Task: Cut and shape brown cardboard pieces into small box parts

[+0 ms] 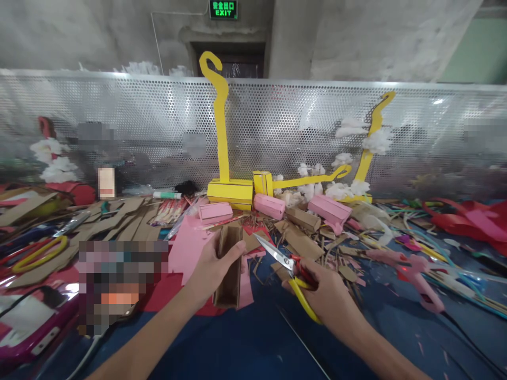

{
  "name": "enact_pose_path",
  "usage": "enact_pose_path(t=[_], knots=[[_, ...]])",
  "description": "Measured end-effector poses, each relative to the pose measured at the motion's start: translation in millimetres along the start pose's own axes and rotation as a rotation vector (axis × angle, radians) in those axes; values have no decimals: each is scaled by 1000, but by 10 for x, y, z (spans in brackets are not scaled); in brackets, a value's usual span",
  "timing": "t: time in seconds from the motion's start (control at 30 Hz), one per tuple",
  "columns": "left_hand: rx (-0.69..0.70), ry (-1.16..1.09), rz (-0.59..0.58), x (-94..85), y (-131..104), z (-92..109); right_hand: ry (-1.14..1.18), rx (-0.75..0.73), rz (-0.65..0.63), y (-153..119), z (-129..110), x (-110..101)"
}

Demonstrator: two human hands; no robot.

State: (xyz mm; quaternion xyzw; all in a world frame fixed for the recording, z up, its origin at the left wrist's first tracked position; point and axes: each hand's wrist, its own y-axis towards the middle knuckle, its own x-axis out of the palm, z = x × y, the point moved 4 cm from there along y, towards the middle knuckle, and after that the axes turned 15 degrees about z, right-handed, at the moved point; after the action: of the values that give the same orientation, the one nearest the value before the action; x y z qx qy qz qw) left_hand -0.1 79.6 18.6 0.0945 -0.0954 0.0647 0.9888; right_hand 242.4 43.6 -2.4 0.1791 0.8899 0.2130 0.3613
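Observation:
My left hand [212,266] grips an open brown cardboard box [227,293], long and narrow, its hollow side facing up. Red-and-yellow-handled scissors [279,257] are in my right hand [330,295], fingers wrapped round the handles. Their blades look nearly closed and point up and left, toward a small cardboard flap [255,241] beside the box. Whether the tip touches that flap, I cannot tell. Beneath the box lie sheets of pink paper [186,248] and red paper [162,293].
Yellow hook-shaped cardboard pieces on bases [229,192] stand before a perforated metal screen [158,116]. Pink wrapped boxes [328,208] and cardboard scraps [301,240] lie ahead. A pink glue gun [414,274] with a cord rests at right, and a thin rod [303,340] lies in front.

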Motion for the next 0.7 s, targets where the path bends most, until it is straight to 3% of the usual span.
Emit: enact_pose_path(t=[0.27,0.43,0.57,0.7], knots=[[-138,-94,46,-72,88,-91,55,11,-28,29,73,2],[-266,-210,104,-130,140,-95,-156,-131,-2,111,157,-36],[-270,-191,90,-110,113,-65,-288,-147,28,271,327,-161],[-176,-93,150,-89,56,-37,-419,-150,38,340,507,-251]])
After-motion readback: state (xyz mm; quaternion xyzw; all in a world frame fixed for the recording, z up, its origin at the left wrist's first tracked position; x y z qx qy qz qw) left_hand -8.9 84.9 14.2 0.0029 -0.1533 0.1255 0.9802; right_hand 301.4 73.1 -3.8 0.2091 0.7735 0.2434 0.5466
